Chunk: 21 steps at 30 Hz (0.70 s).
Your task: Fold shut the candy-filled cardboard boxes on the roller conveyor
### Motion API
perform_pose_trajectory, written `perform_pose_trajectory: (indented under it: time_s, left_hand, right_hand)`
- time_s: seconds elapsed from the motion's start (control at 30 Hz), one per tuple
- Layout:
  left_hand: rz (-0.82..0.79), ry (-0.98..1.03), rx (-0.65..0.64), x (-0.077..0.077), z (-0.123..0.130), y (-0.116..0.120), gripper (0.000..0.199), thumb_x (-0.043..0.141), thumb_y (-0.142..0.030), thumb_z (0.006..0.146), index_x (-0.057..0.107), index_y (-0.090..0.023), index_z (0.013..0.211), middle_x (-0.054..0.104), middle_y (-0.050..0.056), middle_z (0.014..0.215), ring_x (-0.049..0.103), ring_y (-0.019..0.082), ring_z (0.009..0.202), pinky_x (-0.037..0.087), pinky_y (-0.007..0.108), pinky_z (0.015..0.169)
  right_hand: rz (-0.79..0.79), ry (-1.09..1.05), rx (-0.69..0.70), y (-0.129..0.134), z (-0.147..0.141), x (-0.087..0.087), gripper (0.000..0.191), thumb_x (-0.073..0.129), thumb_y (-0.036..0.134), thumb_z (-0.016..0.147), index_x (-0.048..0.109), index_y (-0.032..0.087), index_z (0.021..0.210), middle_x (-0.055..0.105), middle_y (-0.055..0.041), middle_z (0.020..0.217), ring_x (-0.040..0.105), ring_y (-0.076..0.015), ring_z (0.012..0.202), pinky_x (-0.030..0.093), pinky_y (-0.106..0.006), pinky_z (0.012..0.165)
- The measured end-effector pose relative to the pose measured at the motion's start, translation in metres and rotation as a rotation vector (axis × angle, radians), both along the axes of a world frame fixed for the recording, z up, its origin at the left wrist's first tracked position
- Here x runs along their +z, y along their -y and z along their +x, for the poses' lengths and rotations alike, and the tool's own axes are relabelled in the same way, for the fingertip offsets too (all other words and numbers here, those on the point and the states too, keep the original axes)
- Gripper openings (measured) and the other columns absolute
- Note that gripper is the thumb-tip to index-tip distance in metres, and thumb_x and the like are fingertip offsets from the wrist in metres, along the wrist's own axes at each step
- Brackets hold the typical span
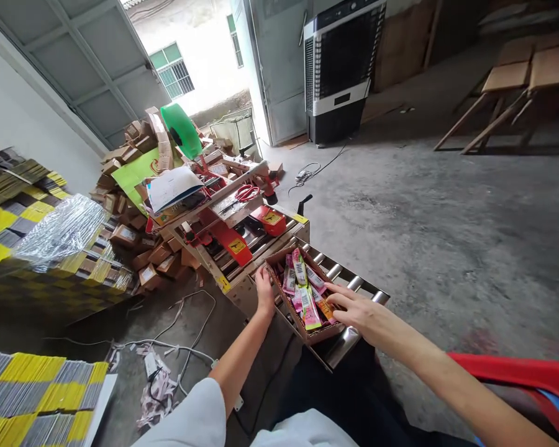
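Note:
An open cardboard box [320, 336] sits on the metal rollers in front of me. Inside lie several small printed packets [310, 309] in pink, green and orange, at mixed angles. My left hand [264, 289] grips the box's left side, with fingers at the upper left corner. Over the right rim reaches my right hand [358, 311], its fingers stretched out onto the packets near an orange packet [325, 307]. No packet is visibly pinched in it. Its palm partly hides the box's right edge.
The roller conveyor [334, 271] leads to a carton sealing machine with a green tape roll [181, 130]. Red scissors [247, 193] lie on top. Small cartons [161, 254] are heaped behind it. Cables [186, 351] cross the floor at left; a red plastic edge [512, 367] is at right.

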<state>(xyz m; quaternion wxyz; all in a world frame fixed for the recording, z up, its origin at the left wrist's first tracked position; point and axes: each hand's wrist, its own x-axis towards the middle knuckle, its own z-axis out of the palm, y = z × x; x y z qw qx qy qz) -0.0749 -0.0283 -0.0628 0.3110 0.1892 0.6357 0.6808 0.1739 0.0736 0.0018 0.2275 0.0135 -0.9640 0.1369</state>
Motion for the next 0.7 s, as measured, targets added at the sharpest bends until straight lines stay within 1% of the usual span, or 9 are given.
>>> perform_pose_trajectory:
  time_s: [0.07, 0.13, 0.2, 0.27, 0.37, 0.43, 0.57, 0.63, 0.7]
  left_hand:
    - [0.079, -0.033, -0.001, 0.019, -0.019, -0.010, 0.072, 0.048, -0.074, 0.083, 0.055, -0.022, 0.132, 0.056, 0.011, 0.142, 0.046, 0.027, 0.138, 0.036, 0.039, 0.114]
    - [0.122, -0.060, -0.150, 0.039, -0.034, -0.020, 0.070, 0.056, -0.069, 0.080, 0.062, -0.018, 0.128, 0.063, 0.013, 0.134, 0.056, 0.030, 0.127, 0.039, 0.043, 0.112]
    - [0.112, -0.090, -0.325, 0.055, -0.041, -0.027, 0.062, 0.066, -0.061, 0.077, 0.071, -0.015, 0.116, 0.069, 0.014, 0.124, 0.061, 0.033, 0.120, 0.040, 0.046, 0.112]
    - [0.119, -0.111, -0.400, 0.063, -0.041, -0.028, 0.053, 0.069, -0.056, 0.076, 0.076, -0.014, 0.108, 0.071, 0.013, 0.120, 0.062, 0.033, 0.119, 0.039, 0.046, 0.113]
    - [0.173, -0.106, -0.380, 0.065, -0.034, -0.022, 0.048, 0.066, -0.052, 0.081, 0.076, -0.015, 0.109, 0.071, 0.011, 0.121, 0.063, 0.031, 0.117, 0.040, 0.045, 0.112]
    - [0.190, -0.101, -0.348, 0.063, -0.027, -0.017, 0.043, 0.064, -0.050, 0.084, 0.076, -0.017, 0.111, 0.071, 0.010, 0.121, 0.064, 0.030, 0.117, 0.042, 0.043, 0.111]
    - [0.191, -0.094, -0.350, 0.058, -0.018, -0.007, 0.039, 0.062, -0.046, 0.088, 0.074, -0.021, 0.114, 0.071, 0.009, 0.121, 0.063, 0.027, 0.116, 0.043, 0.042, 0.110]
    - [0.173, -0.182, -0.315, 0.058, -0.018, -0.003, 0.038, 0.062, -0.049, 0.087, 0.076, -0.022, 0.110, 0.071, 0.008, 0.118, 0.063, 0.026, 0.114, 0.043, 0.040, 0.108]
    - [0.139, -0.332, -0.275, 0.060, -0.020, -0.001, 0.040, 0.062, -0.054, 0.087, 0.078, -0.022, 0.103, 0.071, 0.009, 0.111, 0.062, 0.025, 0.108, 0.044, 0.039, 0.104]
  right_hand:
    - [0.004, -0.002, 0.004, -0.001, 0.001, 0.000, 0.031, 0.047, -0.005, 0.084, 0.064, 0.020, 0.076, 0.068, -0.0059, 0.114, 0.041, -0.0230, 0.144, 0.045, -0.043, 0.116]
    - [-0.010, -0.026, -0.040, 0.005, 0.006, 0.006, 0.034, 0.044, -0.005, 0.084, 0.067, 0.021, 0.085, 0.067, -0.0072, 0.121, 0.042, -0.0237, 0.143, 0.044, -0.046, 0.116]
    - [-0.075, -0.066, -0.118, 0.017, 0.013, 0.017, 0.043, 0.040, -0.004, 0.082, 0.066, 0.021, 0.105, 0.061, -0.0097, 0.136, 0.040, -0.0245, 0.145, 0.043, -0.049, 0.117]
    - [-0.168, -0.093, -0.190, 0.033, 0.014, 0.030, 0.051, 0.041, 0.002, 0.084, 0.056, 0.019, 0.129, 0.045, -0.0125, 0.153, 0.034, -0.0258, 0.148, 0.040, -0.051, 0.118]
    - [-0.245, -0.092, -0.261, 0.051, -0.007, 0.041, 0.062, 0.048, 0.022, 0.093, 0.032, 0.016, 0.153, 0.024, -0.0153, 0.164, 0.025, -0.0282, 0.151, 0.036, -0.051, 0.120]
    - [-0.234, -0.047, -0.317, 0.053, -0.036, 0.032, 0.063, 0.048, 0.032, 0.097, 0.031, 0.016, 0.155, 0.026, -0.0167, 0.163, 0.028, -0.0302, 0.150, 0.035, -0.052, 0.120]
    - [-0.143, 0.107, -0.384, 0.048, -0.092, -0.017, 0.050, 0.043, 0.028, 0.097, 0.050, 0.017, 0.146, 0.046, -0.0167, 0.152, 0.040, -0.0325, 0.144, 0.033, -0.056, 0.118]
    - [-0.118, 0.101, -0.381, 0.045, -0.105, -0.038, 0.052, 0.041, 0.025, 0.096, 0.049, 0.019, 0.147, 0.046, -0.0142, 0.153, 0.037, -0.0305, 0.146, 0.028, -0.056, 0.121]
    - [-0.140, 0.078, -0.362, 0.043, -0.106, -0.047, 0.052, 0.040, 0.024, 0.096, 0.048, 0.020, 0.148, 0.045, -0.0131, 0.154, 0.034, -0.0290, 0.148, 0.025, -0.056, 0.122]
